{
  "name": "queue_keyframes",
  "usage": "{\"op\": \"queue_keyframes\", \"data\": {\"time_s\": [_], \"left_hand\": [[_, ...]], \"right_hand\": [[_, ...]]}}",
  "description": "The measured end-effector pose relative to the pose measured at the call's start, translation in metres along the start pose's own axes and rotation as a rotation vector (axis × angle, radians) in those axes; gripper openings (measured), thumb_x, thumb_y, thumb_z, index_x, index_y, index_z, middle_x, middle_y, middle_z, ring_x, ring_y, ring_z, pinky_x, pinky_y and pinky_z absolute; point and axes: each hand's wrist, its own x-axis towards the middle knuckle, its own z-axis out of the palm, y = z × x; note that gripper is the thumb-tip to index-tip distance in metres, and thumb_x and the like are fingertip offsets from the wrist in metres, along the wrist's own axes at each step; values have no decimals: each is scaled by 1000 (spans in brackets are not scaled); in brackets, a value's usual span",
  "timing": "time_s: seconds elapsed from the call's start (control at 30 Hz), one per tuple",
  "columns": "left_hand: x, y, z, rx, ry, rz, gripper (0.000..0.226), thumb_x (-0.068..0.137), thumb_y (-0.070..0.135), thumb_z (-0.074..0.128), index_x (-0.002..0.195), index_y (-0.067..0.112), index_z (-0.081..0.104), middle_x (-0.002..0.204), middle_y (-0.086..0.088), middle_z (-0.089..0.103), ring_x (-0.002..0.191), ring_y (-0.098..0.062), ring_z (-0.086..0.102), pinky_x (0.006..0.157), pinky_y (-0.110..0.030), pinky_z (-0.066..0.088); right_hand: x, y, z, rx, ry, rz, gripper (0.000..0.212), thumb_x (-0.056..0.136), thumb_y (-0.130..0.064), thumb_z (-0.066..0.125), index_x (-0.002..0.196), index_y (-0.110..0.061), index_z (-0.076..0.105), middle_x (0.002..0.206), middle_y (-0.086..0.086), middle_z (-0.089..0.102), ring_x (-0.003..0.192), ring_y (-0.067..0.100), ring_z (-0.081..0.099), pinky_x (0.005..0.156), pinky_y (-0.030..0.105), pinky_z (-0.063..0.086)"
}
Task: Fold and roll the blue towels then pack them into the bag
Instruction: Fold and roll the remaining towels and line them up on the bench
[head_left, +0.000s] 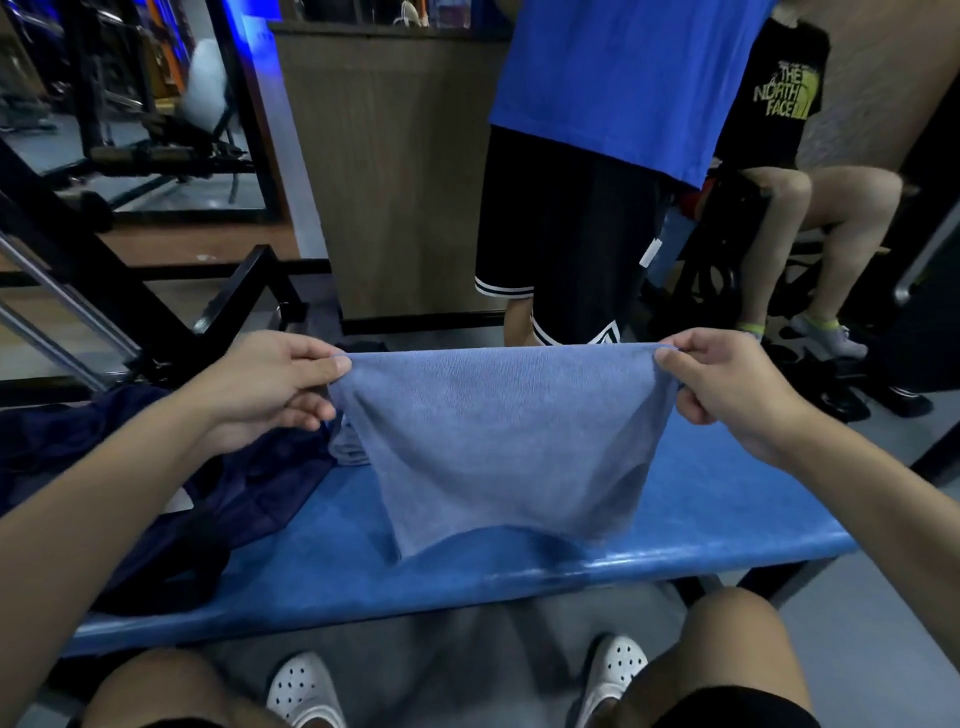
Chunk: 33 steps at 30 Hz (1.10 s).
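Note:
A blue towel (498, 441) hangs stretched in the air above a blue padded bench (691, 519). My left hand (275, 384) pinches its upper left corner and my right hand (727, 384) pinches its upper right corner. The towel's lower edge dangles just over the bench top. A second blue-grey towel (348, 447) lies bunched on the bench behind the held one, mostly hidden. A dark navy mesh bag (156, 488) lies crumpled on the bench's left end.
A person in a blue shirt and black shorts (566, 208) stands just beyond the bench. Another person sits at the right (779, 171). Black metal gym frames (156, 291) stand at the left. My knees and white shoes (306, 686) are below the bench.

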Motion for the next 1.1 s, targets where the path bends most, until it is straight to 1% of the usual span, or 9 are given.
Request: {"op": "queue_keyframes", "data": {"time_s": [0.1, 0.17, 0.27, 0.37, 0.5, 0.8, 0.97, 1.03, 1.1], "left_hand": [[3, -2, 8, -62, -15, -8, 6, 96, 10, 62, 99, 5, 61, 76, -12, 70, 67, -25, 74, 57, -28, 61], [5, -4, 15, -80, 42, 56, 5, 97, 6, 60, 98, 1, 61, 87, -22, 69, 79, -29, 75, 73, -35, 63], [6, -4, 21, -113, 160, 220, 5, 98, 4, 58, 97, 2, 62, 92, -20, 70, 81, -24, 75, 81, -33, 60], [-1, -4, 17, -119, 210, 353, 7, 97, 4, 59, 94, 7, 65, 86, -18, 70, 76, -23, 74, 77, -28, 61], [-19, -33, 13, -15, 121, 330, 6, 95, 3, 60, 94, 3, 67, 75, -18, 70, 64, -19, 69, 63, -22, 58], [-26, -148, 28, 68, -42, -22, 20, 99, 0, 51, 86, -9, 63, 61, -24, 64, 51, -22, 67, 51, -24, 55], [-15, -182, 36, 350, -139, -92, 28, 102, 13, 51, 82, 1, 67, 52, -16, 64, 41, -17, 58, 44, -23, 46], [-10, -189, 38, 478, -186, -30, 31, 101, 22, 54, 79, 9, 71, 53, -8, 65, 46, -14, 59, 51, -25, 48], [-4, -195, 42, 572, -184, 67, 33, 98, 34, 58, 73, 16, 72, 70, -2, 70, 66, -14, 66, 72, -33, 53]], "right_hand": [[2, 3, 4, 25, -25, 53, 13, 100, -11, 52, 92, -3, 58, 66, 10, 57, 46, 23, 60, 43, 28, 46], [2, 5, 10, 84, -19, 56, 13, 101, -10, 49, 92, -4, 56, 79, 17, 62, 65, 31, 70, 62, 35, 60], [1, 3, 16, 148, 83, -61, 15, 101, -9, 49, 88, -9, 57, 84, 14, 66, 80, 31, 72, 77, 38, 60], [-3, 0, 15, 201, 171, -162, 19, 98, -6, 51, 82, -15, 57, 76, 8, 65, 70, 26, 68, 68, 32, 57], [-20, 28, 21, 111, 117, -148, 22, 94, -1, 52, 76, -13, 57, 54, 8, 58, 51, 19, 51, 51, 30, 37], [-63, 130, 53, -104, -169, 134, 20, 89, 5, 58, 71, -3, 59, 49, -4, 52, 48, 7, 43, 48, 18, 33], [-66, 160, 62, -267, -260, 191, 22, 86, 2, 61, 67, -9, 61, 59, -1, 56, 57, 9, 46, 55, 21, 36], [-65, 165, 67, -272, -296, 214, 21, 85, -8, 62, 65, -12, 63, 60, -2, 59, 58, 4, 49, 60, 20, 39], [-63, 170, 75, -292, -354, 250, 35, 78, -44, 57, 71, -11, 67, 74, 4, 68, 71, 6, 58, 75, 26, 46]]}}
